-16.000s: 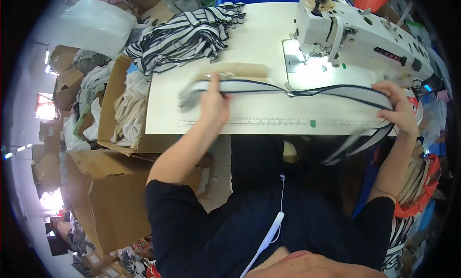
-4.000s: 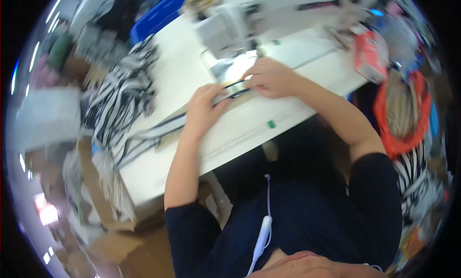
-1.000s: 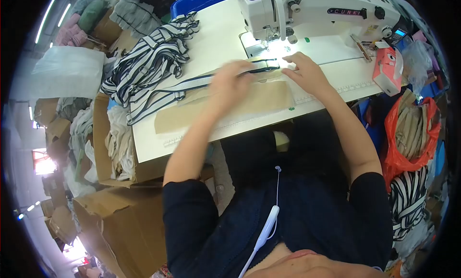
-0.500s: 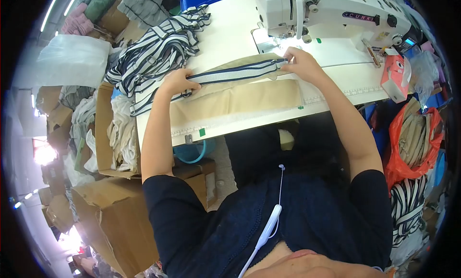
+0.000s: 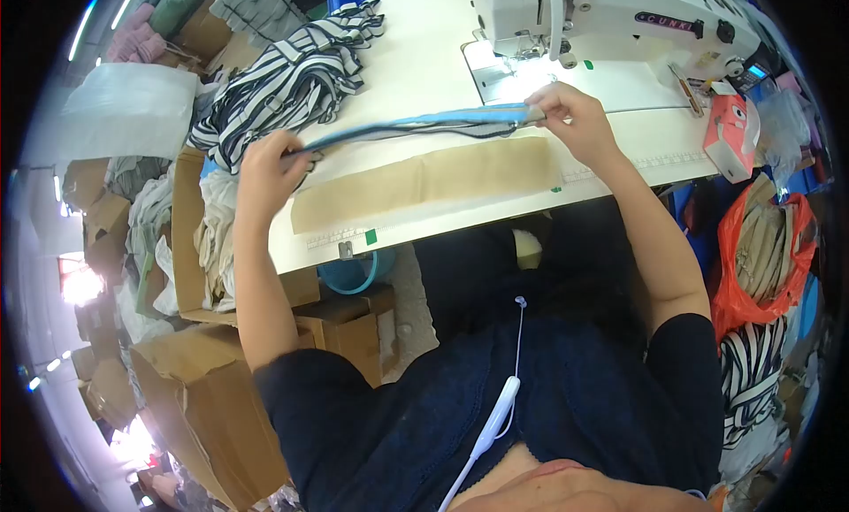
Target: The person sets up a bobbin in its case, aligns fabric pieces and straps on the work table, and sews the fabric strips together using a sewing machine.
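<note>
Both arms were extended forward, well apart, elbows bent. The left forearm (image 5: 263, 282) ran nearly straight ahead; the right forearm (image 5: 653, 220) slanted inward from elbow to wrist. The left hand (image 5: 272, 169) was closed, fingers curled. The right hand (image 5: 577, 127), positioned slightly farther forward, was in a pinch grip, thumb set against the fingers.

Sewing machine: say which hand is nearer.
Right. The right hand is in front of the sewing machine; the left hand is farther off, by the striped pile.
</note>
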{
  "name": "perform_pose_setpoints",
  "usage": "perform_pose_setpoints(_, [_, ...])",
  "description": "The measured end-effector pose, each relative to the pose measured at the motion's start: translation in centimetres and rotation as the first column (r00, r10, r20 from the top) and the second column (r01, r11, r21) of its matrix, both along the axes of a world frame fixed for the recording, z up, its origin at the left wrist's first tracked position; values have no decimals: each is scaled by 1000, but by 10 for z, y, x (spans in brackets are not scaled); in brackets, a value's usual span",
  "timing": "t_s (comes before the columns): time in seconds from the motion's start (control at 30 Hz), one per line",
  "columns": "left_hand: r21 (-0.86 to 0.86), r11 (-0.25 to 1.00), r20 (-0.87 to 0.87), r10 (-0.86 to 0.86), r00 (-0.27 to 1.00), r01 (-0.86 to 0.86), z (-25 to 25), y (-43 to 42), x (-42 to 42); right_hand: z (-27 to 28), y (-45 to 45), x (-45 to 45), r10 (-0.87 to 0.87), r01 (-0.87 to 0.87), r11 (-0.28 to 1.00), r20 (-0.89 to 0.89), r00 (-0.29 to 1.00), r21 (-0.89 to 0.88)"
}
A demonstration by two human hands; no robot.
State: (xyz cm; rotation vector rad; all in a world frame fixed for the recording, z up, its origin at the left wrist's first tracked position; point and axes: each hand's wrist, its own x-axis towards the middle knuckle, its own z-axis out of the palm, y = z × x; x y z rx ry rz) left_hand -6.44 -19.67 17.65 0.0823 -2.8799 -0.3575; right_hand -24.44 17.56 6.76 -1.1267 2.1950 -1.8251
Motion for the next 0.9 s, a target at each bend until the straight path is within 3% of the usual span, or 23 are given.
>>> perform_pose_setpoints(0.03, [-220,969,-159,-144,977,107,4,5,12,-1,4,3,-12,14,1000,-129,992,17])
perform_pose_setpoints(0.13, [-360,919,-320,-282,904,160,-25,26,44,-13,19,8,27,23,994,-445,895,107])
perform_pose_setpoints(0.2, [-345,920,-187,-264,946,188,-56,35,60,-32,28,11,123,8,974,-561,818,225])
perform_pose_setpoints(0.3, [-161,966,-56,-213,975,202,-87,50,70,-24,36,22,221,-23,927,-497,839,374])
perform_pose_setpoints(0.4, [-15,983,-129,-183,975,183,-83,61,73,-13,46,26,300,-100,920,-517,801,380])
perform_pose_setpoints(0.53, [-82,982,-100,-177,979,170,-98,49,63,-20,50,26,298,-91,926,-561,772,367])
perform_pose_setpoints(0.73, [-123,978,-154,-188,970,170,-111,42,12,-42,39,-11,101,84,966,-657,747,244])
perform_pose_setpoints(0.83, [-154,962,-174,-251,952,225,-117,32,-9,-25,63,-2,98,195,930,-722,685,311])
perform_pose_setpoints(0.9, [-153,956,-163,-275,948,251,-119,27,-13,-16,99,14,-2,278,917,-693,721,287])
